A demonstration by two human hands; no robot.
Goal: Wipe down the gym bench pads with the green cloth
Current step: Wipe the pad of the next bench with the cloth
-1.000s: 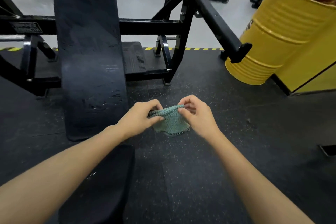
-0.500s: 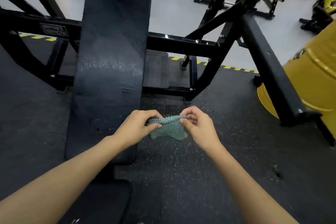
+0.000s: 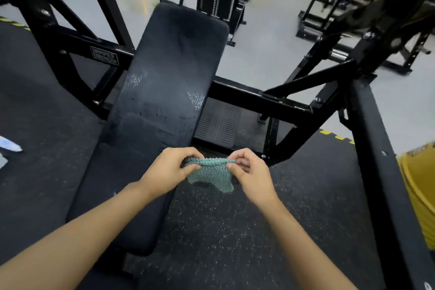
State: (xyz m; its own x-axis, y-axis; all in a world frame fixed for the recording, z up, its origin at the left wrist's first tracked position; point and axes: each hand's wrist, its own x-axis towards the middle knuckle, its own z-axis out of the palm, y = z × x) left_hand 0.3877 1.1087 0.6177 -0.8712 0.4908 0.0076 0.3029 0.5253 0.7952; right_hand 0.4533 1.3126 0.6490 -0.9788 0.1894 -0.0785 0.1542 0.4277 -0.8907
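A small green knitted cloth (image 3: 210, 175) hangs in the air between my two hands, stretched along its top edge. My left hand (image 3: 168, 169) pinches its left corner and my right hand (image 3: 250, 172) pinches its right corner. The long black bench back pad (image 3: 164, 92) runs away from me, just left of the cloth and below it. Its surface shows shiny streaks. A second black seat pad (image 3: 103, 275) lies at the bottom edge, mostly hidden under my left forearm.
The black steel bench frame (image 3: 259, 99) crosses behind the pad, with a thick beam (image 3: 386, 183) slanting down the right side. A yellow drum (image 3: 419, 198) stands at the right edge. Speckled black rubber flooring (image 3: 223, 238) lies under the cloth. Other machines stand on the grey floor beyond.
The view has swung right and forward, so the back pad now sits nearer the centre and the yellow drum has slid to the right edge. Both hands keep the same hold on the cloth.
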